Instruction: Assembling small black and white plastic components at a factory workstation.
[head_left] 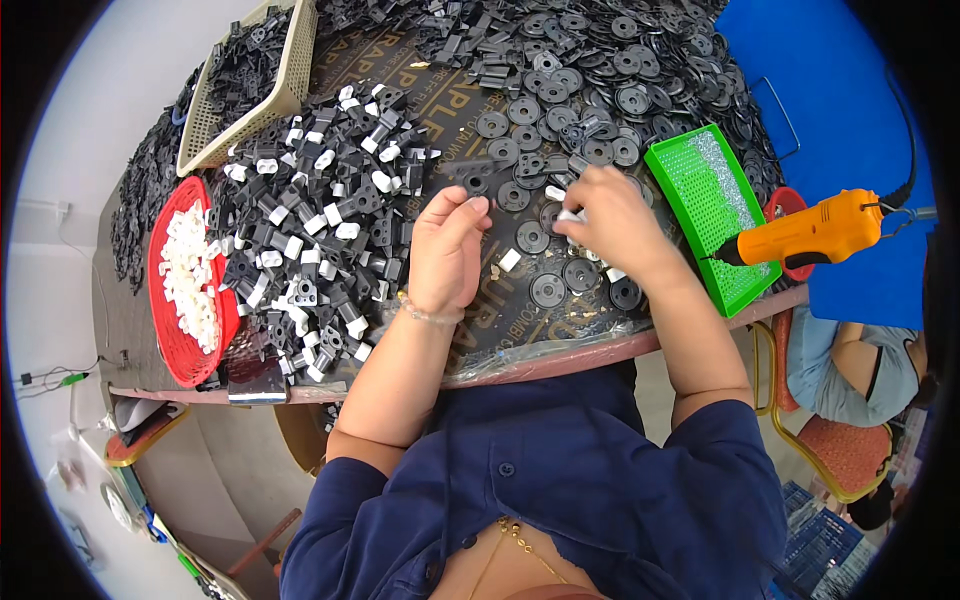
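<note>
My left hand (448,240) is closed, thumb against fingers, with a small black plastic part (477,182) at its fingertips, slightly blurred. To its right, my right hand (612,222) pinches a small white plastic piece (568,216) above the black discs. Another white piece (510,260) lies on the table between the hands. Several black round discs with centre holes (532,237) lie loose under and around my right hand. Left of my left hand spreads a heap of black parts fitted with white pieces (320,230).
A red basket of white pieces (160,300) stands at the left, with a beige crate (296,70) of black parts behind. At right are a green tray (668,165) of small metal pieces, an orange power screwdriver (815,228) and a blue bin (850,130). Someone sits beyond.
</note>
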